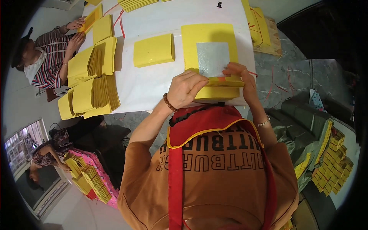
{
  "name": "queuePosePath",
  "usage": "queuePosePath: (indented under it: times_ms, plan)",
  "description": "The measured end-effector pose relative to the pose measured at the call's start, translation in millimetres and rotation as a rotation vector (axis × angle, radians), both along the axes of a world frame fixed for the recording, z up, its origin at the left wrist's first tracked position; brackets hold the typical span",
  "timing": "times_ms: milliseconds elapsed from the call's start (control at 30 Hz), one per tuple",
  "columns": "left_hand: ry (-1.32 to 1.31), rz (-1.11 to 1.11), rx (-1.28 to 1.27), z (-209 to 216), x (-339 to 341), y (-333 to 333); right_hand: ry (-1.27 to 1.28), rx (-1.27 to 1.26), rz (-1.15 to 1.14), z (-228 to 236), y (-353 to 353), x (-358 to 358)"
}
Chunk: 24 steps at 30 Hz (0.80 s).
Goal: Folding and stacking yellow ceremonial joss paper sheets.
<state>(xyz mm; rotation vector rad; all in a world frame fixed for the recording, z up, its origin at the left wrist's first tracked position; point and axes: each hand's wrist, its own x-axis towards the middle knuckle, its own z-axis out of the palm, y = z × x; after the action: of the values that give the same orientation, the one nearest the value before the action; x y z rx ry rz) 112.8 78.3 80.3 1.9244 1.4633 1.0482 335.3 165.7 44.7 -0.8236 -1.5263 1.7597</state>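
In front of me on the white table lies a stack of yellow paper [210,33], its top sheet bearing a silvery square [214,57]. The near edge of that sheet is raised and turned over into a narrow fold. My left hand [186,88] pinches the fold at its left end, fingers pressed together. At the other end, my right hand [245,82] curls round the fold, fingertips reaching over toward the silvery square. A low yellow block [220,93] sits under the fold at the table's near edge; whether it is one stack with the rest I cannot tell.
A separate yellow paper bundle [153,50] lies left of the stack. Folded yellow bundles [90,96] crowd the table's left edge, where a co-worker [48,61] handles yellow paper. Red strips [122,23] lie on the table. Tied yellow bundles [333,165] are piled at the right.
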Motion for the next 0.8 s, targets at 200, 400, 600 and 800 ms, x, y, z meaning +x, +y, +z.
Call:
queuePosePath:
  times_ms: [200,400,600,800]
  plan:
    - [-0.093,0.092,-0.107,2,2,2,-0.004,0.107,0.066,-3,2,4]
    - [-0.229,0.108,-0.302,0,-1,3,-0.09,0.15,0.059,-1,1,1]
    - [-0.299,0.054,-0.518,2,-9,8,0.026,0.065,0.1,-9,6,8]
    - [-0.351,-0.011,-0.591,3,-13,15,-0.035,0.138,0.099,-8,7,9]
